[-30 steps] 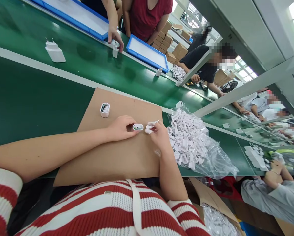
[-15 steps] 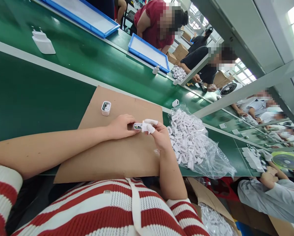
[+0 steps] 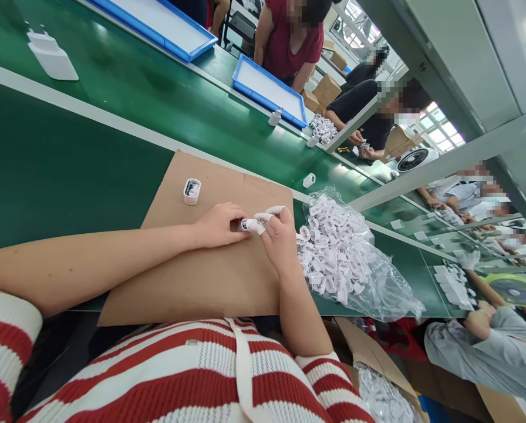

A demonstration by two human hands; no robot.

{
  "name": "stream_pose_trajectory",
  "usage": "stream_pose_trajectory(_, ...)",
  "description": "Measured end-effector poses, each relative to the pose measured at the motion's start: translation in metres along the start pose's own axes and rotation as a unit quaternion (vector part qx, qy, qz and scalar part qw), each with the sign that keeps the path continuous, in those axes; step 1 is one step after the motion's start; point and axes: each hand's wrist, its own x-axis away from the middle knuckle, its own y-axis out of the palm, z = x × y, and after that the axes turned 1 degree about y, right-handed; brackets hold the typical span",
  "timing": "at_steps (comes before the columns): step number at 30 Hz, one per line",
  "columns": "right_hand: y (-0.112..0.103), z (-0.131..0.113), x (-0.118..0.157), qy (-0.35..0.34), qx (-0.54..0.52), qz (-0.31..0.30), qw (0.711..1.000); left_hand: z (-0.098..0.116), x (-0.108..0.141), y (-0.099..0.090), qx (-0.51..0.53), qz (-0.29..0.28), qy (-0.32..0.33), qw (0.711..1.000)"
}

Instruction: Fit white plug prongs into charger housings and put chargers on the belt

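My left hand [image 3: 221, 225] is closed around a white charger housing [image 3: 246, 224], its open end facing right and dark parts showing inside. My right hand [image 3: 281, 239], with white finger cots on its fingers, is pinched at that open end. Something small and partly metallic shows between its fingertips, too hidden to name. Both hands are above a brown cardboard sheet [image 3: 192, 282]. A second white charger housing [image 3: 192, 200] stands upright on the sheet beyond my left hand, open at the top with dark parts inside.
A clear plastic bag [image 3: 390, 288] with many small white parts [image 3: 333, 252] lies right of the cardboard. White plug chargers [image 3: 54, 59] stand on the green conveyor [image 3: 148, 88] beyond. Blue-rimmed trays [image 3: 269, 94] line its far side. Co-workers sit across and to the right.
My right fingertips have shifted and closed in on the housing's open end, covering more of it. The left hand stays nearly in place. Chargers on the conveyor have moved left.
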Motion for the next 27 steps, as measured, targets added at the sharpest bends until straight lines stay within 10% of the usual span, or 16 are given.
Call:
stream_pose_trajectory(4, -0.006, 0.003, -0.001, -0.036, -0.055, -0.085, 0.994, 0.001, 0.0, -0.001, -0.003, 0.002, 0.009, 1.0)
stream_pose_trajectory(27, -0.013, -0.021, -0.018, -0.085, 0.187, -0.121, 0.971, 0.004, -0.002, -0.003, 0.015, 0.001, -0.003, 1.0)
